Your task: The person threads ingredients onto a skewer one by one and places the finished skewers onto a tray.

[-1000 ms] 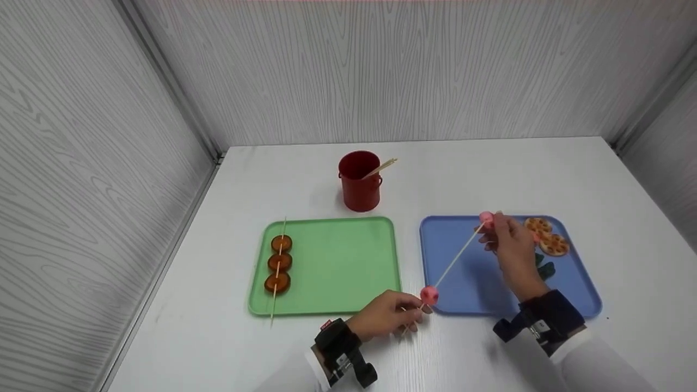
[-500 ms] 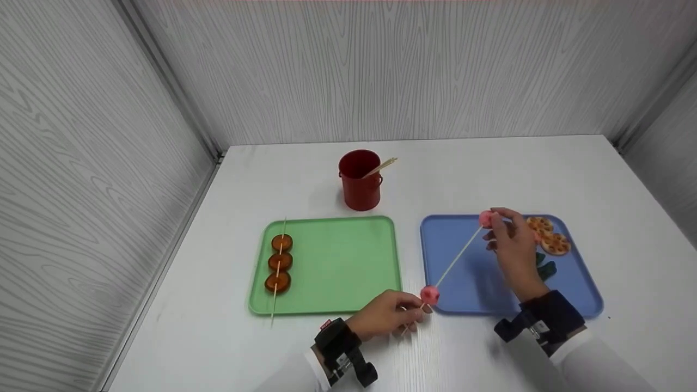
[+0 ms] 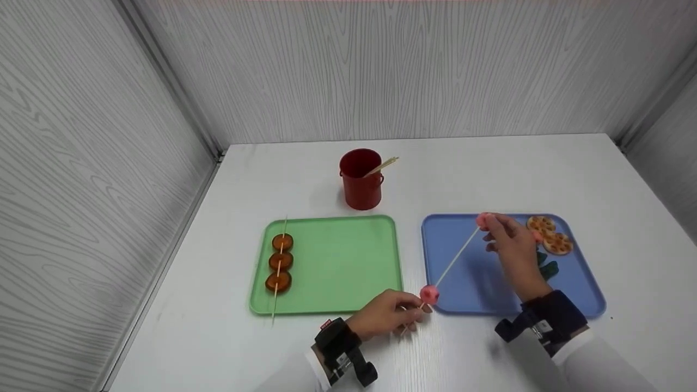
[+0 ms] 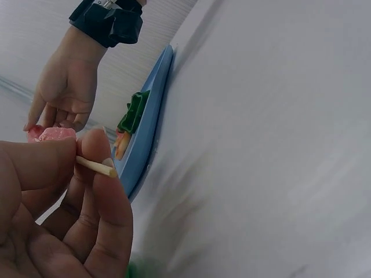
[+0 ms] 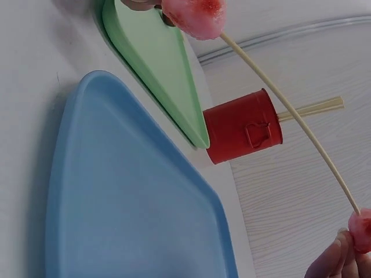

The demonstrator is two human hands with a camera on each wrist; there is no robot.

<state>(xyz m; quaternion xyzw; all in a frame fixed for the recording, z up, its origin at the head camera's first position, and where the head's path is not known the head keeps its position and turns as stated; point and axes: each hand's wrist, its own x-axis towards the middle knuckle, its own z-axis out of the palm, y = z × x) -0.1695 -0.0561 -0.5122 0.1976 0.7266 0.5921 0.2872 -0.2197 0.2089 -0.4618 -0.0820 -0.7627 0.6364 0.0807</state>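
My left hand [image 3: 385, 314] pinches a thin wooden skewer [image 3: 457, 257] near its lower end, between the trays. The blunt end of the skewer [image 4: 98, 167] pokes out past the thumb in the left wrist view. One round pink food piece [image 3: 429, 294] is threaded on it, right beside the left fingers. Over the blue tray [image 3: 452, 305], my right hand [image 3: 514, 256] pinches a second pink food piece [image 3: 483, 221] at the skewer's far end. In the right wrist view the skewer bows slightly between both pieces; how deep the tip goes is hidden.
The green tray [image 3: 348, 261] at left bears a skewer with three brown round slices [image 3: 280, 262]. Behind stands a red bucket [image 3: 362, 188] with skewers leaning in it. Lotus-root-like slices [image 3: 558, 244] and green pieces [image 3: 549, 270] lie on the blue tray's right side.
The right hand and its pink piece have shifted slightly down the skewer toward the left hand, and a raised right finger has lowered onto the piece. The left hand stays put.
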